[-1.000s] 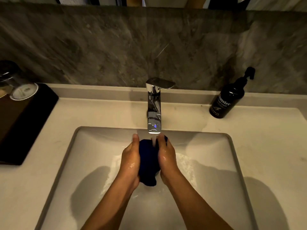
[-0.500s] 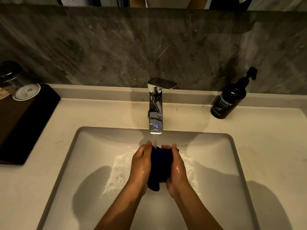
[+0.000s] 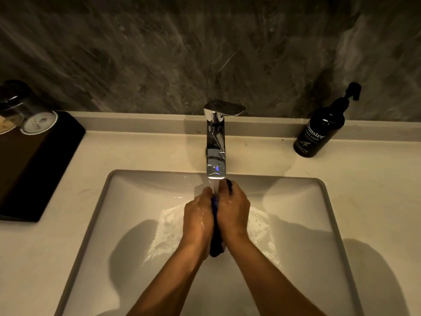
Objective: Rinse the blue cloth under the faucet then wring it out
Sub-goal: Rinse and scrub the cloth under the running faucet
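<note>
The blue cloth [image 3: 215,244] is squeezed into a narrow strip between my two palms, just under the chrome faucet [image 3: 216,147]. My left hand [image 3: 198,218] presses it from the left and my right hand [image 3: 232,210] from the right, both wet. Water runs from the spout onto the top of the cloth between my fingers. A dark end of the cloth hangs below my wrists, and a small blue bit shows over my right fingers. Most of the cloth is hidden by my hands.
The white rectangular sink [image 3: 303,224] holds foamy splashing water around my hands. A black hand-wash pump bottle [image 3: 321,128] stands on the counter at the back right. At the left a dark tray [image 3: 38,165] carries capped glasses [image 3: 37,120]. A grey marble wall rises behind.
My hands have closed together, squashing the cloth from a broad bunch into a thin strip, and have risen slightly toward the spout. Water keeps running.
</note>
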